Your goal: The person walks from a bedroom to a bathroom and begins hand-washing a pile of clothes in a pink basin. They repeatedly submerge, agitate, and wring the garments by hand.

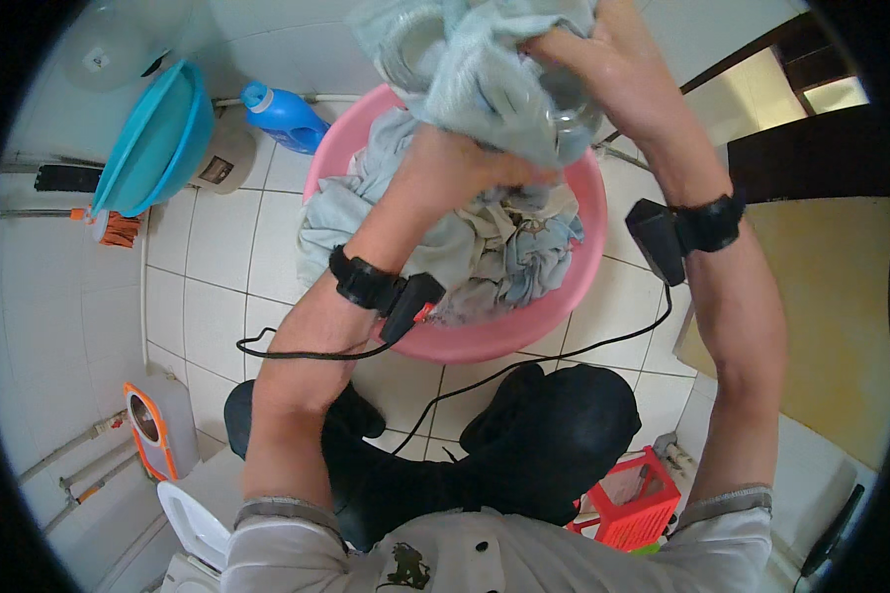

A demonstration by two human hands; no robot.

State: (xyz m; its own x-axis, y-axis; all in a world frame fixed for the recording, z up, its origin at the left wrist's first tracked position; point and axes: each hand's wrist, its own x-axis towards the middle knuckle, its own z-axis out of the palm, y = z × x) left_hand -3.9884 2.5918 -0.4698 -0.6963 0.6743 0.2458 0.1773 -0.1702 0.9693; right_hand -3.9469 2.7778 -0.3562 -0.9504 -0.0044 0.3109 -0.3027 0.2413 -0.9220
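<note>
Both hands hold a wet, pale blue cloth (482, 81) raised above the far side of a pink plastic basin (482, 348). My left hand (475, 167) grips its lower near side; its fingertips are partly blurred. My right hand (601, 67) grasps the cloth from the right, with some fingers hidden in the folds. Below, soaked laundry (504, 244) in pale blue, cream and grey lies bunched in the basin with some sudsy water. Part of a light blue garment (315, 237) hangs over the basin's left rim.
A blue detergent bottle (285, 118) stands behind the basin's left side. Turquoise basins (156, 141) lean at the left wall. A red plastic basket (634, 500) sits at lower right. A black cable (504, 367) runs between my wrist bands, crossing before the basin.
</note>
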